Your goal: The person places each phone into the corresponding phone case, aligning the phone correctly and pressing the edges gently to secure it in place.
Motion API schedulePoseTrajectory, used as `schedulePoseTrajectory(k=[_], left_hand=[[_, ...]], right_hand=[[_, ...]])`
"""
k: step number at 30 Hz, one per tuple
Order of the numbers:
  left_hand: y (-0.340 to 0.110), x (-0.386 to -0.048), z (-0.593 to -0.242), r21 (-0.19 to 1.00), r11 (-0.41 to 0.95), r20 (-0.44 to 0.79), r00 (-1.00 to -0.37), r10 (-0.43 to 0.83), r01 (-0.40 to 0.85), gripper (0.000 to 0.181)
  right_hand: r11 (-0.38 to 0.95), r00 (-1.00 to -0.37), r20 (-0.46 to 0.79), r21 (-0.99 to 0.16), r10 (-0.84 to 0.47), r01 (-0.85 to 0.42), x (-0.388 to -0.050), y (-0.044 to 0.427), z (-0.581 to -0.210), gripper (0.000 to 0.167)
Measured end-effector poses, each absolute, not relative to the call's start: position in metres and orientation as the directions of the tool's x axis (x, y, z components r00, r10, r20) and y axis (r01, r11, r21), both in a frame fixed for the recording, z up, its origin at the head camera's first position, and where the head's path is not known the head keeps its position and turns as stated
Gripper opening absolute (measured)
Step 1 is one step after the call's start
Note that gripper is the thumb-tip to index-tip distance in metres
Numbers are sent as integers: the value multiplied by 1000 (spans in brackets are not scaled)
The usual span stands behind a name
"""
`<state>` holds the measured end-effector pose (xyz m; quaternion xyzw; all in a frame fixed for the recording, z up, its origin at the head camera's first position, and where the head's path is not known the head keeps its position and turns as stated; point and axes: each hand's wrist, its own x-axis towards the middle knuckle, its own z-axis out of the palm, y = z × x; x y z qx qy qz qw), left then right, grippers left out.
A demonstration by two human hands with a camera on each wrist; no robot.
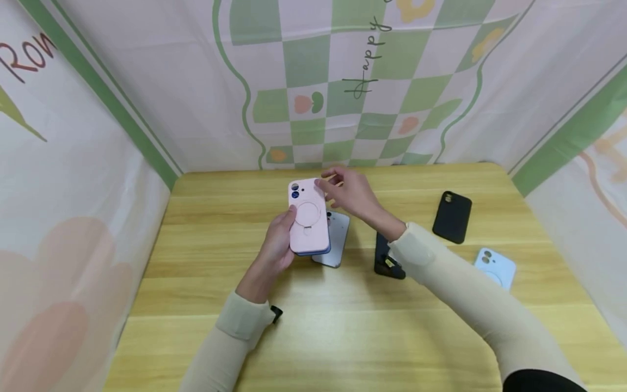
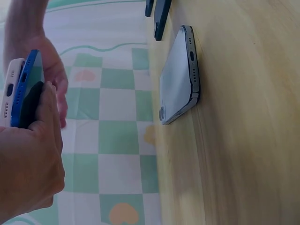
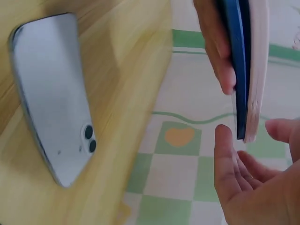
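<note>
The left hand (image 1: 279, 239) is pinching a pink, round-cornered phone case (image 1: 309, 218) together with a blue-framed phone (image 3: 240, 79), its grip narrowing round both, the thumb resting on the case's left edge and the fingers supporting the phone from behind. The pair is being held above the desk, left of its middle, with the case facing the head camera and its camera openings at the far left corner. Case and phone are lying against each other, a thin dark gap running along part of their sides; blue is showing along the near edge.

The right hand (image 1: 350, 190) is hovering at the far right corner of the case, its grip standing wide, thumb and fingers spreading either side of the case and phone's end; in the right wrist view space is showing around its fingertips.

Just behind the case, a silvery-white phone with a dark rim (image 1: 339, 239) is lying on the light wood-grained desk (image 1: 333, 348). To the right, a dark rectangular item (image 1: 381, 260) is partly hiding under the cream sleeve (image 1: 465, 294). Farther right, a matt black phone case (image 1: 453, 218) is lying on the far side, a light-blue phone case (image 1: 497, 265) nearer.
</note>
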<state>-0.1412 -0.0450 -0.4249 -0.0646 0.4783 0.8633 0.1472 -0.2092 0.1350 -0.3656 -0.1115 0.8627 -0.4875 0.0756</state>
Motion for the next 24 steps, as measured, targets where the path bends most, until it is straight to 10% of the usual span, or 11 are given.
schedulePoseTrajectory(k=[11,24], left_hand=[[-44,-137,-424,810,-479,-238,-936,258,-338,54],[-42,-136,-426,816,-463,-238,-931,277,-346,53]], right_hand=[[208,-900,-338,-935,-274,288,-231,142,-370,34],[175,-868,-403,-914,-291,366,-233,147,-370,33]])
